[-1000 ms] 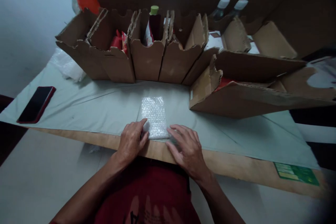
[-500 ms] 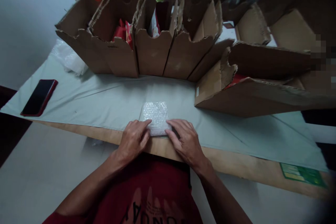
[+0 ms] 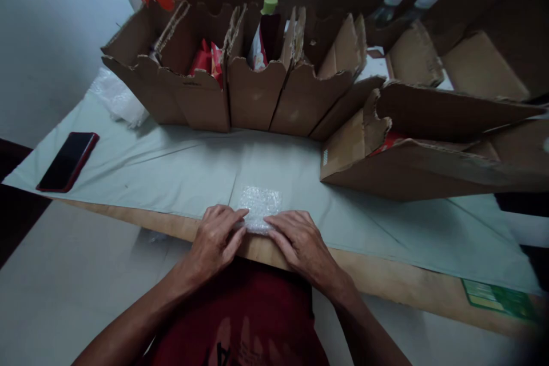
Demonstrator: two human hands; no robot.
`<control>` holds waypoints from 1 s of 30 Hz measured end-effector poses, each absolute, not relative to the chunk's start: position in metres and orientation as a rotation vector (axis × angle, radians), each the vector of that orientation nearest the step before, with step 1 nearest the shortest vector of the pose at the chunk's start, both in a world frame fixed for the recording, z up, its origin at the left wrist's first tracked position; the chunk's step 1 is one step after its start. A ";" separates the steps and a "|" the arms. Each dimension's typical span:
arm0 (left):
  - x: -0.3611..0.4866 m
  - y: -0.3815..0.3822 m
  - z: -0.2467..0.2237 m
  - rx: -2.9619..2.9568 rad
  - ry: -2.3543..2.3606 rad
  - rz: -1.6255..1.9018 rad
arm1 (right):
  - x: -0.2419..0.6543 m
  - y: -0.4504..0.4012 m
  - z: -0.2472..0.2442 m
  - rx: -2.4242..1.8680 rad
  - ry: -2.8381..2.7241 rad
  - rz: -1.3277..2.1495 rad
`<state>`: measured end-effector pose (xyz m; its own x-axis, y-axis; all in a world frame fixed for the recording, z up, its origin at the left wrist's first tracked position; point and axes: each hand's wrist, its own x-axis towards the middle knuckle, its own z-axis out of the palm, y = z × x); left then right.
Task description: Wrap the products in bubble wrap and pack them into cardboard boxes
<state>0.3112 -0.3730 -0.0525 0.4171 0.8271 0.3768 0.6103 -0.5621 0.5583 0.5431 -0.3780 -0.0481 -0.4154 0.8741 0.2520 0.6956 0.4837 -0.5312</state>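
A small piece of clear bubble wrap (image 3: 260, 206) lies on the pale green cloth (image 3: 184, 183) at the table's front edge. My left hand (image 3: 218, 234) pinches its near left corner between thumb and fingers. On the other side, my right hand (image 3: 298, 237) grips the near right corner in the same way. The near edge of the wrap looks folded or rolled up between the two hands. Whether anything is inside the wrap I cannot tell.
Cardboard holders (image 3: 253, 97) stand in a row behind, with packets and a green-capped bottle (image 3: 270, 6) among them. Another holder (image 3: 403, 168) lies lengthwise at right. A phone (image 3: 68, 161) and crumpled clear plastic (image 3: 118, 97) are at left. The wooden table edge (image 3: 364, 267) shows in front.
The near edge of the bubble wrap has been turned up, so the piece looks shorter. My right hand has shifted inward a little. The whole view has moved slightly.
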 end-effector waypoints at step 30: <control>0.336 -0.393 -0.059 0.905 1.207 0.746 | 0.552 -0.417 -0.039 -1.270 -1.388 1.326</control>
<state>0.3362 -0.3928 -0.0587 0.2095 0.8694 -0.4476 -0.0122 0.4600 0.8878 0.5523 -0.4166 -0.0385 -0.1597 0.9838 -0.0810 0.1265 -0.0610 -0.9901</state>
